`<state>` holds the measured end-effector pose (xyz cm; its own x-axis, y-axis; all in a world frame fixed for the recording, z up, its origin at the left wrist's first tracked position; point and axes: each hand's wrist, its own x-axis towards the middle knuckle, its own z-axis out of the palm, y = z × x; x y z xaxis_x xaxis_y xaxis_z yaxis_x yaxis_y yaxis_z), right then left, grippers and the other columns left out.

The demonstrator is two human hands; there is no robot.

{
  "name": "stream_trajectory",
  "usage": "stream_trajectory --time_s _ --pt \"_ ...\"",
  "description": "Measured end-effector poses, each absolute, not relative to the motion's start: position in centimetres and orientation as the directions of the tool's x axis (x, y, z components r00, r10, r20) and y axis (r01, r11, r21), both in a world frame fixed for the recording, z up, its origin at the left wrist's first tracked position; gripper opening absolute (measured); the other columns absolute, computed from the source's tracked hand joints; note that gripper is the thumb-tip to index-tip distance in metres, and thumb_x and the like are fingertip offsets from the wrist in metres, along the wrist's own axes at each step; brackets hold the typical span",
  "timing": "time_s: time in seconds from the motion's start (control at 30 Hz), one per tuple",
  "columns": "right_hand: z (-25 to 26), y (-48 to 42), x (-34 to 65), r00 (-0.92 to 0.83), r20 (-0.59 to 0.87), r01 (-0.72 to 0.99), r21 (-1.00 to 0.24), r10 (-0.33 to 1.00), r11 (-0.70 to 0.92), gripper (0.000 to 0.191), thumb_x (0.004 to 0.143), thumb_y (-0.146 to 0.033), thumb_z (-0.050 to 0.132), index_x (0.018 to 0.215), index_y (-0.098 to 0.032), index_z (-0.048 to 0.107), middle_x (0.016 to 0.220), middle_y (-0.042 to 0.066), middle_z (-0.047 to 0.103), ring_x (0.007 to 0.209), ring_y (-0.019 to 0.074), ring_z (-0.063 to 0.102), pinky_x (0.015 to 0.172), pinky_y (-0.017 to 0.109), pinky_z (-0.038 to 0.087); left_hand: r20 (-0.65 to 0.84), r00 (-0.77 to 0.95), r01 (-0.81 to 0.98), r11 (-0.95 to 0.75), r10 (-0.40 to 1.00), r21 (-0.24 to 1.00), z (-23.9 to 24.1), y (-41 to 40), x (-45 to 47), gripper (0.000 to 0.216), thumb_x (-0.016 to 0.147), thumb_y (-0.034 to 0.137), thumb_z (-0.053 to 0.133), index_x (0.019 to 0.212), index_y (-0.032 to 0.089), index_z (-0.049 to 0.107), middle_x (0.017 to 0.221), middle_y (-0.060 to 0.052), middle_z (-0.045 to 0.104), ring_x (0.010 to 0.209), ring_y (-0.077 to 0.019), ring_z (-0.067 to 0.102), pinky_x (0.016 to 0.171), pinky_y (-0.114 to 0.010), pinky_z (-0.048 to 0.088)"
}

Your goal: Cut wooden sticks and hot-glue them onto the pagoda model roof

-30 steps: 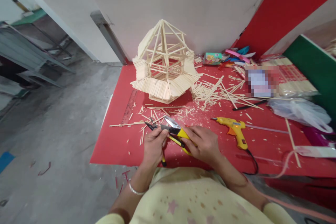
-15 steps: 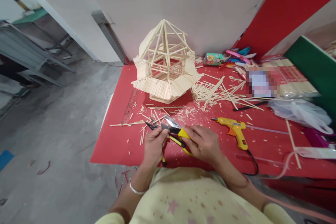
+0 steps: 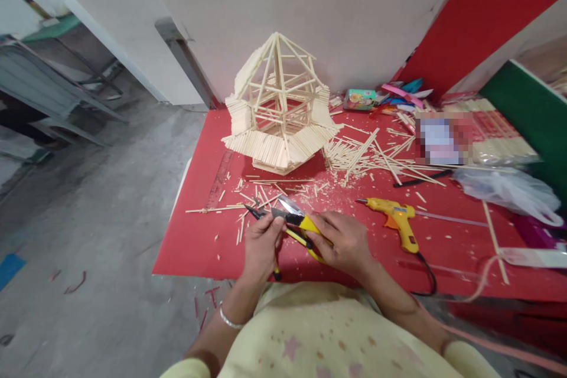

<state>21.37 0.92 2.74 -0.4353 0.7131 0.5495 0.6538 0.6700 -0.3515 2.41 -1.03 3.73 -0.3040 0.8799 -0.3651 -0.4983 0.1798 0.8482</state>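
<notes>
My right hand (image 3: 343, 242) is closed around the yellow handles of a pair of scissors (image 3: 309, 224), whose silver and dark blades are slightly apart and point left. At the dark blade, my left hand (image 3: 260, 245) has thumb and fingers pinched together; what lies between them is too small to make out. Beneath the hands rest black-and-yellow pliers (image 3: 253, 211), partly hidden, jaws pointing left. Cut stick pieces (image 3: 266, 194) lie around the blades. Beyond stands a pale lantern-shaped stick frame (image 3: 279, 118), with slatted panels on part of its sides.
On the red tabletop (image 3: 190, 242), a yellow glue gun (image 3: 394, 218) lies at right, its cord reaching the front edge. Loose sticks (image 3: 354, 156) pile up behind it. A clear ruler (image 3: 218, 180), a plastic bag (image 3: 507, 186) and packed sticks (image 3: 500, 130) lie around. A wall stands behind.
Almost nothing differs. Both hands keep the same hold, and the scissor blades stay in nearly the same place.
</notes>
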Motion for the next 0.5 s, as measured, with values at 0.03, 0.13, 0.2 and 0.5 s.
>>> stream_trajectory --time_s 0.03,0.13,0.2,0.5 --pt "2.55 0.91 21.34 -0.435 0.525 0.638 -0.393 0.731 0.662 0.041 0.088 -0.028 0.064 0.128 -0.021 0.06 0.098 0.007 0.071 0.085 0.0177 0.063 0.075 0.03 0.048 -0.373 -0.299 -0.507 0.185 0.878 0.842 3.73 -0.98 2.47 0.031 0.063 0.037 0.087 0.068 0.013 0.067 0.056 0.002 0.059 0.039 -0.0014 0.037 0.038 -0.015 0.026" --pt "2.08 0.93 21.4 -0.441 0.489 0.625 -0.434 0.753 0.648 0.042 0.088 -0.027 0.064 0.13 -0.022 0.059 0.099 0.007 0.07 0.086 0.0176 0.063 0.076 0.03 0.048 -0.401 -0.292 -0.515 0.21 0.868 0.831 3.97 -0.84 2.53 0.034 0.059 0.037 0.088 0.067 0.013 0.067 0.053 0.003 0.057 0.039 -0.0015 0.037 0.039 -0.014 0.027" --pt "2.01 1.0 21.52 -0.446 0.502 0.637 -0.403 0.741 0.657 0.044 0.087 -0.028 0.065 0.131 -0.022 0.058 0.101 0.007 0.07 0.088 0.0188 0.063 0.077 0.031 0.048 -0.416 -0.295 -0.516 0.223 0.86 0.827 4.14 -0.79 2.46 0.035 0.056 0.036 0.09 0.067 0.012 0.067 0.053 0.003 0.056 0.042 -0.0021 0.04 0.04 -0.014 0.028" --pt "2.81 1.34 21.36 -0.449 0.523 0.635 -0.384 0.725 0.67 0.042 0.087 -0.026 0.064 0.129 -0.02 0.06 0.097 0.007 0.07 0.083 0.0182 0.062 0.072 0.031 0.047 -0.379 -0.285 -0.5 0.2 0.881 0.843 3.54 -0.8 2.38 0.033 0.063 0.038 0.087 0.068 0.013 0.066 0.055 0.002 0.058 0.039 -0.0015 0.037 0.038 -0.015 0.026"
